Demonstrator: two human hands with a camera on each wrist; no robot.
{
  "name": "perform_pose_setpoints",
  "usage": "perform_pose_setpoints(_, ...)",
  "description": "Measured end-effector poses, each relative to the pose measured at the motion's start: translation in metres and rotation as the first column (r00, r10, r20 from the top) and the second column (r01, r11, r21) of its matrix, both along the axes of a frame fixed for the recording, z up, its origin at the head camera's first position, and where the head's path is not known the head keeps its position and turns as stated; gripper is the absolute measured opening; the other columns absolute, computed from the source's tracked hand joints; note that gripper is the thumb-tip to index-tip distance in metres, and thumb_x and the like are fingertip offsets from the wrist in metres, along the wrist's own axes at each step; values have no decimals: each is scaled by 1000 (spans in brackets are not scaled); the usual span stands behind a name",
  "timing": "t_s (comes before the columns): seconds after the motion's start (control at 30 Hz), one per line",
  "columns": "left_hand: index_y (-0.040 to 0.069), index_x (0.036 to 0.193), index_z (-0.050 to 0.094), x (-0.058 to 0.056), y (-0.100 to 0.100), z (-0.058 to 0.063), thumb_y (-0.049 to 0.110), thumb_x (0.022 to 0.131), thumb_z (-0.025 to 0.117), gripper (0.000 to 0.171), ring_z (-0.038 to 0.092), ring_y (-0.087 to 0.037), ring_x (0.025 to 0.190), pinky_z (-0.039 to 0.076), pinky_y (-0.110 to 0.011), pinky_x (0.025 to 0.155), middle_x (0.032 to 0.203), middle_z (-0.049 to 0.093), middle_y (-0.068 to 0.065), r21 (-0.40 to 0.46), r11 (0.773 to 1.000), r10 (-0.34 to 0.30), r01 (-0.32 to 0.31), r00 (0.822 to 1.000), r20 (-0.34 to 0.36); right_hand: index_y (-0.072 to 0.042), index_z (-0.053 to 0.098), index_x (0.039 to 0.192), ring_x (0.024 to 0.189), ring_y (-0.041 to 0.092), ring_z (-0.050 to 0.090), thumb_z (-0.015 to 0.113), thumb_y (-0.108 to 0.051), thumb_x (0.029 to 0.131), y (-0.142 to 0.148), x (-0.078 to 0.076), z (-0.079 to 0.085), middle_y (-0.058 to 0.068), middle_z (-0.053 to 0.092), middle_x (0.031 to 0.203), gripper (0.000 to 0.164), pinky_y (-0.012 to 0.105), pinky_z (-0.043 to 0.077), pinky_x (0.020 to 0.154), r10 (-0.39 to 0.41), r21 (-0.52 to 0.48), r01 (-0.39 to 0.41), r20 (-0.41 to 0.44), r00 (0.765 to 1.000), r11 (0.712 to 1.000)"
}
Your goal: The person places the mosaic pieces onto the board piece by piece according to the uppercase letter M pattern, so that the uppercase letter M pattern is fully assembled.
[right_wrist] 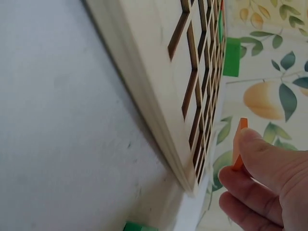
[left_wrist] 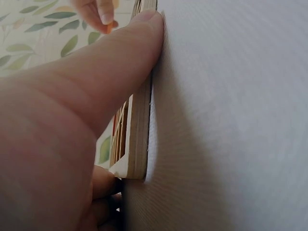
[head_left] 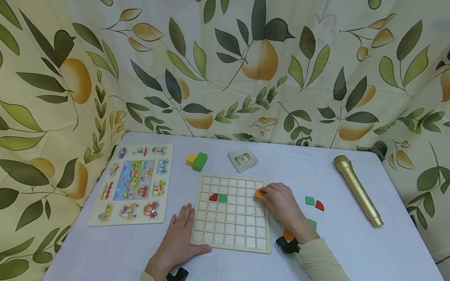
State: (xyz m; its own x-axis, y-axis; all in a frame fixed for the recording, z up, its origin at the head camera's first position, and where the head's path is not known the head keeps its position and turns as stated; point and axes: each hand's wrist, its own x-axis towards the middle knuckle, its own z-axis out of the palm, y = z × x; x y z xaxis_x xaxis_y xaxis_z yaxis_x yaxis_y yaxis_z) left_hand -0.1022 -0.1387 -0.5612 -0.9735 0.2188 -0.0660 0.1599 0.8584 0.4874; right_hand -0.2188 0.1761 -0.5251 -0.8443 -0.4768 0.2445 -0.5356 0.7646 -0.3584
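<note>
A wooden grid board [head_left: 230, 249] lies flat on the white table, with a red quarter-round tile [head_left: 214, 197] and a green square tile [head_left: 223, 198] side by side in its cells. My left hand [head_left: 178, 237] rests at the board's near left corner, fingers straight along its left side. In the left wrist view its thumb [left_wrist: 110, 62] lies along the board's front edge. My right hand [head_left: 283, 208] pinches an orange tile [right_wrist: 239, 144] between thumb and fingers, over the board's right edge near the far corner.
Loose green [head_left: 310, 200] and red [head_left: 319, 205] tiles lie right of the board, with an orange tile [head_left: 287, 234] by the right wrist. Behind stand green [head_left: 200, 161] and yellow [head_left: 191, 159] blocks and a small pattern card [head_left: 242, 159]. A picture puzzle [head_left: 132, 186] lies left, a gold microphone [head_left: 358, 190] right.
</note>
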Motion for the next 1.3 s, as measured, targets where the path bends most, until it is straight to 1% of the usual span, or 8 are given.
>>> perform_pose_setpoints(0.13,-5,152,23,0,0,-1,66,70,75,121,8,-32,146,10,-54,114,160,13,-18,-3,1000,2,-2,1000,8,-3,73,108,93,24,58,77,-18,86,-9,0,2,4,68,97,26,44,45,89,-3,18,3,22,1000,1000)
perform_pose_setpoints(0.23,-5,152,22,0,0,0,66,70,76,121,7,-32,147,9,-54,114,160,13,-18,-2,1000,4,-4,1000,15,-3,73,106,92,24,59,78,-17,85,-15,0,2,4,67,95,26,45,45,88,21,1,-21,6,1000,1000)
perform_pose_setpoints(0.37,-6,151,23,0,0,2,64,71,76,120,8,-33,146,10,-55,114,160,14,-18,7,1000,1,-1,1000,9,-2,73,104,90,25,60,79,-15,83,-20,-2,0,5,68,93,25,45,46,85,61,-28,-62,-38,997,998)
perform_pose_setpoints(0.47,-6,151,23,0,-1,2,65,71,75,119,9,-33,146,11,-55,114,160,14,-19,7,1000,-3,3,1000,6,-1,73,103,90,25,60,79,-15,83,-24,-3,-2,6,68,94,24,44,47,83,69,-25,-70,-45,997,997)
perform_pose_setpoints(0.67,-5,152,23,-1,-1,1,66,71,75,120,8,-32,146,10,-54,114,160,13,-18,5,1000,-2,2,1000,8,-2,73,102,92,25,61,78,-15,84,-32,-2,-1,6,68,97,23,43,47,85,79,-28,-79,-26,997,996)
perform_pose_setpoints(0.83,-5,152,23,0,-1,1,66,71,75,120,9,-32,146,11,-54,114,160,14,-18,6,1000,-2,2,1000,2,-4,74,102,92,22,61,78,-18,85,-38,-3,-1,3,67,96,22,41,47,85,83,-3,-83,-14,996,997)
perform_pose_setpoints(1.13,-6,151,23,0,-1,3,68,72,73,120,9,-33,146,11,-54,114,160,14,-19,-3,1000,-5,5,1000,18,-5,74,104,98,24,61,77,-17,86,-48,-4,1,4,69,101,23,43,47,88,91,15,-91,4,996,996)
perform_pose_setpoints(1.3,-6,152,23,0,-1,3,70,72,71,120,8,-32,146,11,-54,114,160,13,-18,-11,1000,-5,5,1000,21,-8,74,103,98,23,61,77,-20,86,-54,-5,2,2,68,100,21,43,46,89,89,27,-90,38,995,996)
